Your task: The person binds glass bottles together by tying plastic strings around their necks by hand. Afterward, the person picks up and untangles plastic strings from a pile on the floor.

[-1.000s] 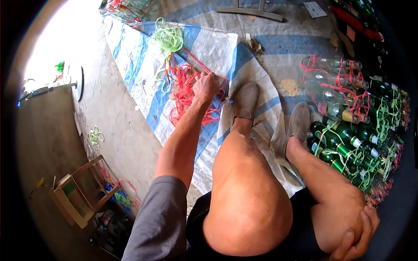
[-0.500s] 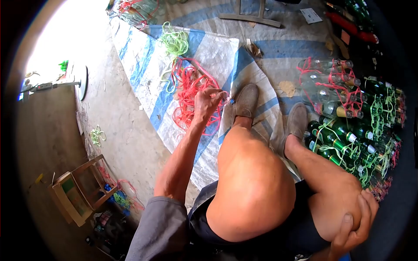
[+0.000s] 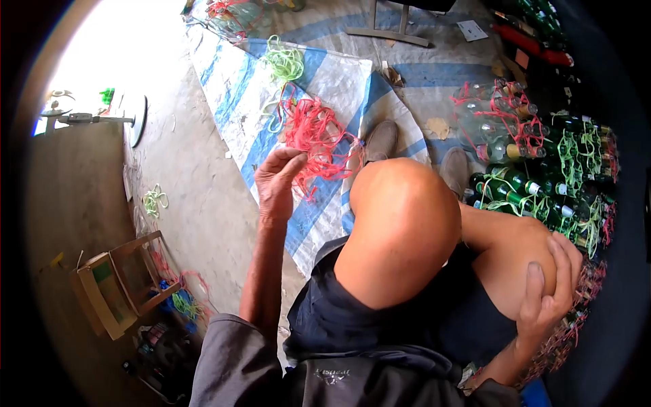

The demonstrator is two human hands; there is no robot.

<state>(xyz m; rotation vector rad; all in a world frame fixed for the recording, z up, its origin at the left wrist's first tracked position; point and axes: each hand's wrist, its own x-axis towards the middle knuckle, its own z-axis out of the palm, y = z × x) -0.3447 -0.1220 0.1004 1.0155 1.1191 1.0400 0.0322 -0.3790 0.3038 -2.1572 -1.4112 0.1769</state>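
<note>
My left hand (image 3: pixel 277 178) is raised beside the tangled red twine (image 3: pixel 313 129), its thumb and fingers pressed together at the pile's left edge. Whatever lies between the fingertips is too small to make out. Green twine (image 3: pixel 283 62) lies in a loose bundle just above the red pile, on a blue and white striped sheet (image 3: pixel 224 81). My right hand (image 3: pixel 550 288) rests on my right knee with its fingers spread, holding nothing. Clear bottles (image 3: pixel 491 125) tied with red twine lie to the right, beyond my feet.
Green bottles (image 3: pixel 519 182) tied with green twine are stacked below the clear ones. A wooden frame (image 3: pixel 139 271) and box stand at the lower left. A stand with a round base (image 3: pixel 138 121) is at the upper left. More tied bottles (image 3: pixel 237 19) lie at the top.
My left hand has moved left and back from the right side of the red pile, and red strands there have shifted. The view has tilted, with my knees raised higher. My right hand stays on the knee.
</note>
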